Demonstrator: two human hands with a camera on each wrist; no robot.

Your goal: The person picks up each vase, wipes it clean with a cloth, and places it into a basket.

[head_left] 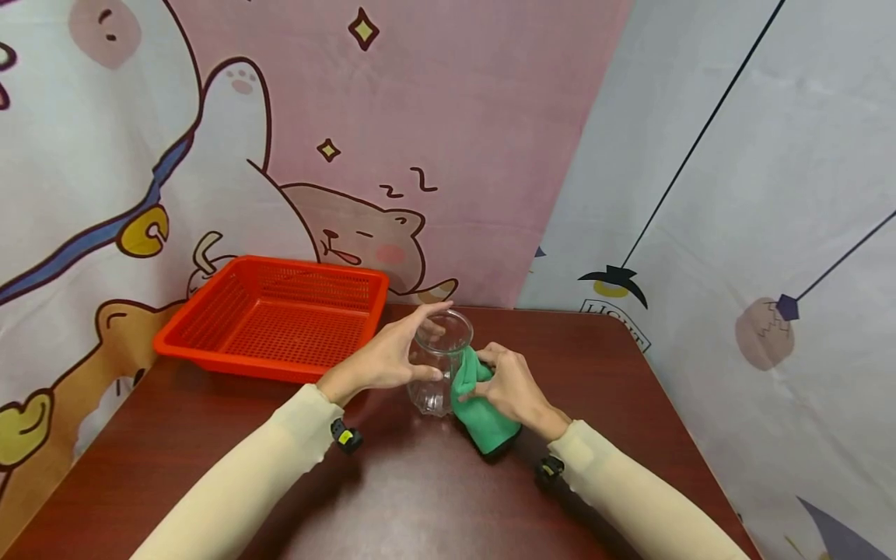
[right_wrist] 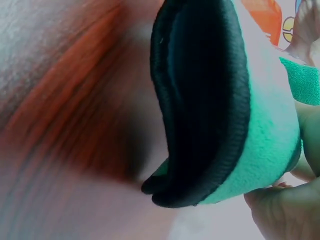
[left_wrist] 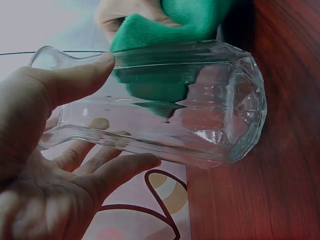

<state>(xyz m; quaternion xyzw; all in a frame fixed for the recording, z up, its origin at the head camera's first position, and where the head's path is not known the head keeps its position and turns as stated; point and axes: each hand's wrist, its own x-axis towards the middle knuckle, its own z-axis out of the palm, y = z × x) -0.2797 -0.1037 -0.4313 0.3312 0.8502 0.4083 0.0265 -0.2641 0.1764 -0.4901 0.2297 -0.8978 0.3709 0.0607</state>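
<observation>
- Two hands are at work: the left hand (head_left: 383,359) has its grip spread wide around a clear glass vase (head_left: 439,360), thumb along one side of the neck and upper body, fingers along the opposite side.
- One green cloth (head_left: 488,420) is held in the right hand (head_left: 514,385), its grip narrow, pinching a gathered fold between thumb and fingers.
- The cloth lies against the right side of the vase, its green showing through the glass in the left wrist view; its loose end hangs down toward the near edge of the worktop (head_left: 434,490).
- Thick black edging (right_wrist: 237,125) borders that loose end, which curls open on a dark inner face in the right wrist view.
- The vase has a flared round rim and a faceted base, mouth upward, over the worktop's middle stretch, toward the far edge; whether the base touches the wood, I cannot tell.
- Each wrist carries a small black camera (head_left: 346,436), just below a cream sleeve (head_left: 245,474).
- Left of the vase, near the far left corner, sits a red plastic basket (head_left: 231,357) with slotted walls.
- The worktop is dark reddish-brown with a wood grain.
- Beyond the far edge hangs a printed backdrop (head_left: 476,140) with a sleeping bear (head_left: 364,233) on pink.
</observation>
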